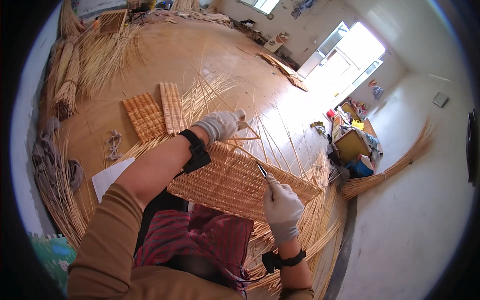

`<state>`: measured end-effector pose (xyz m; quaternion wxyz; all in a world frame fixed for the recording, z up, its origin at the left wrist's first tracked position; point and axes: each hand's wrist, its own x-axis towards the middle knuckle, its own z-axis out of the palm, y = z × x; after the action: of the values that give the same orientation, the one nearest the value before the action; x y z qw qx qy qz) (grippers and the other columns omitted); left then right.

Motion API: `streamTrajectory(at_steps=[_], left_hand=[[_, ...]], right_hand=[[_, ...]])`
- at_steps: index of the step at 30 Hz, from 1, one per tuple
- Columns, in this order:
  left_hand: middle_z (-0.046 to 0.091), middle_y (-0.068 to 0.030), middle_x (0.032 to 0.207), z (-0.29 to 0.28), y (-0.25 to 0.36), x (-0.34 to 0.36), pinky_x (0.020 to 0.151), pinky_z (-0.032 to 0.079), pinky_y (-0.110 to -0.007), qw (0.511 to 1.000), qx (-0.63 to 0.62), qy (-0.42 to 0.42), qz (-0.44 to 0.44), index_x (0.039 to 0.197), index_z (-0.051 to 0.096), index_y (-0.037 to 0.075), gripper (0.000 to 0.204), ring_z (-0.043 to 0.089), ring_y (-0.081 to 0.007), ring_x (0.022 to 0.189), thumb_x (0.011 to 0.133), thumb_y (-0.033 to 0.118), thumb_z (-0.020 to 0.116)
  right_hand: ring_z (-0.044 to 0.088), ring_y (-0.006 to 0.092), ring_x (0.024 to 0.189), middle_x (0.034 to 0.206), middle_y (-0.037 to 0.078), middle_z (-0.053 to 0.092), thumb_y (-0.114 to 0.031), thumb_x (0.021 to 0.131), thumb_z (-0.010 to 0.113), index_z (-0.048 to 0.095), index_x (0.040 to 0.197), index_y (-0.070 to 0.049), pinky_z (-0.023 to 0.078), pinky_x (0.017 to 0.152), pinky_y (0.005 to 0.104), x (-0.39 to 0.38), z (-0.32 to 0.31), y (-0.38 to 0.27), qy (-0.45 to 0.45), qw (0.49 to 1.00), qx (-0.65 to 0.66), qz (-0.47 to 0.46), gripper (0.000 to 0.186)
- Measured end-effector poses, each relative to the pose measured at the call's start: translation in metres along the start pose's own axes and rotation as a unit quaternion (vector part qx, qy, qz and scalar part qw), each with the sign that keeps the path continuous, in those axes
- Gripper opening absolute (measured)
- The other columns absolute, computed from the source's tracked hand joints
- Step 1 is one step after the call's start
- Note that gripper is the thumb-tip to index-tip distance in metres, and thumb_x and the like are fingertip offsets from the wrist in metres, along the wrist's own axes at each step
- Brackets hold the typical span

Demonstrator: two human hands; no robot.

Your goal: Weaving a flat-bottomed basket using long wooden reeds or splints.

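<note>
A woven wicker basket (220, 182) rests tilted across my lap, with loose strands rising from its far rim. My left hand (222, 126), in a pale glove, is closed on a bent wicker strand (254, 131) just beyond that rim. Over the basket's right part, my gloved right hand (283, 206) grips a slim pointed metal tool (262, 171), whose tip is close to the rim. Its handle is hidden in my fist, so I cannot tell the exact kind of tool.
Two woven panels (144, 118) lie on the floor beyond my left arm. Bundled wicker rods (107, 60) line the left wall. Loose rods (320, 225) spread at my right, near a leaning bundle (390, 177) and a cluttered chair (352, 145).
</note>
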<state>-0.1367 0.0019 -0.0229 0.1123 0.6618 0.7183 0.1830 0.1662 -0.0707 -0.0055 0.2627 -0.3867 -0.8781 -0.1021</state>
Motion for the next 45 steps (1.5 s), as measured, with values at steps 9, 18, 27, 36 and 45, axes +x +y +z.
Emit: streamTrajectory(at_steps=[9, 18, 27, 36, 45], left_hand=[[0.071, -0.0255, 0.108, 0.001, 0.008, -0.002, 0.084, 0.055, -0.046, 0.999, -0.034, 0.012, -0.039, 0.145, 0.039, 0.014, 0.046, 0.071, -0.0405, 0.101, 0.103, 0.023, 0.057], [0.071, -0.024, 0.108, 0.008, 0.003, -0.001, 0.08, 0.056, -0.046, 1.0, -0.001, 0.009, -0.029, 0.143, 0.039, 0.014, 0.048, 0.072, -0.0392, 0.097, 0.1, 0.014, 0.059], [0.069, -0.0209, 0.119, 0.032, -0.059, 0.026, 0.079, 0.057, -0.044, 0.966, 0.163, 0.044, 0.198, 0.14, 0.039, 0.014, 0.045, 0.073, -0.0382, 0.096, 0.099, 0.003, 0.055], [0.069, -0.0274, 0.114, -0.037, 0.022, -0.043, 0.093, 0.053, -0.046, 0.997, 0.006, 0.007, 0.079, 0.145, 0.038, 0.011, 0.042, 0.067, -0.0406, 0.112, 0.107, 0.026, 0.048], [0.069, -0.0233, 0.087, 0.022, -0.017, 0.004, 0.077, 0.055, -0.05, 0.967, 0.036, 0.149, 0.203, 0.141, 0.043, 0.013, 0.038, 0.07, -0.0417, 0.086, 0.105, 0.023, 0.049]], right_hand=[[0.056, 0.0059, 0.055, 0.081, 0.005, 0.072, -0.009, 0.097, 0.069, 0.069, 0.129, -0.001, 0.043, 0.047, 0.0257, 0.007, 0.067, 0.068, -0.151, 0.744, 0.601, 0.249, 0.033], [0.056, 0.0035, 0.067, 0.083, -0.004, 0.065, -0.01, 0.098, 0.067, 0.071, 0.121, -0.003, 0.046, 0.058, 0.0213, 0.017, 0.07, 0.018, 0.016, 0.926, 0.367, 0.084, 0.024], [0.049, 0.0075, 0.048, 0.083, 0.003, 0.063, -0.008, 0.099, 0.065, 0.063, 0.129, -0.002, 0.036, 0.039, 0.0242, 0.01, 0.087, -0.002, -0.044, 0.677, 0.686, 0.263, 0.03], [0.068, 0.0338, 0.102, 0.108, 0.016, 0.071, -0.025, 0.093, 0.064, 0.069, 0.122, -0.012, 0.055, 0.091, 0.0442, -0.161, 0.052, 0.015, -0.384, 0.869, 0.312, -0.014, 0.032], [0.064, 0.032, 0.098, 0.101, 0.009, 0.068, -0.02, 0.091, 0.066, 0.072, 0.11, -0.014, 0.051, 0.087, 0.0447, -0.028, 0.022, -0.004, 0.049, 0.963, 0.229, -0.131, 0.021]])
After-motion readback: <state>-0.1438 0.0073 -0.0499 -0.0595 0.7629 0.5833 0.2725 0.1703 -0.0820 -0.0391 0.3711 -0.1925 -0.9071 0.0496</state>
